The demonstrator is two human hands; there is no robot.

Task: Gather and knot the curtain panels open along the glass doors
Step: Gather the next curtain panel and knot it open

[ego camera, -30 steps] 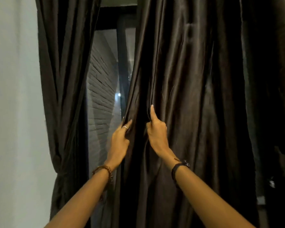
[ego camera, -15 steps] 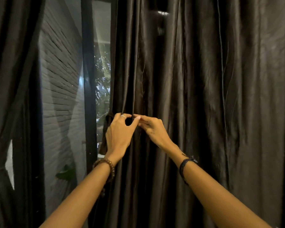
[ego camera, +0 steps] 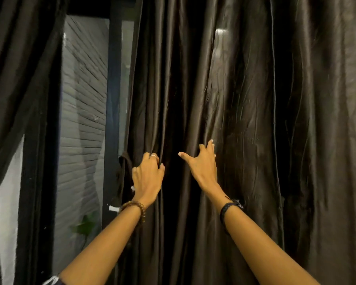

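A dark brown satin curtain panel (ego camera: 245, 120) hangs in loose folds across the middle and right. My left hand (ego camera: 147, 175) is closed on a bunch of its folds near the panel's left edge. My right hand (ego camera: 203, 161) reaches further right with thumb and fingers spread, fingertips pressed into the cloth, holding nothing. A second dark curtain panel (ego camera: 14, 79) hangs at the far left, drawn in at its lower part. Between the two panels the glass door (ego camera: 82, 120) shows, with a dark frame post (ego camera: 112, 99).
Behind the glass is a pale grey brick wall (ego camera: 84, 89) and a green leafy plant (ego camera: 84, 225) low down. A white wall (ego camera: 6, 192) shows at the lower left beside the gathered panel.
My hands, close together half a second ago, have parted: the right has moved right and opened across the cloth, while the left has closed on the gathered folds.
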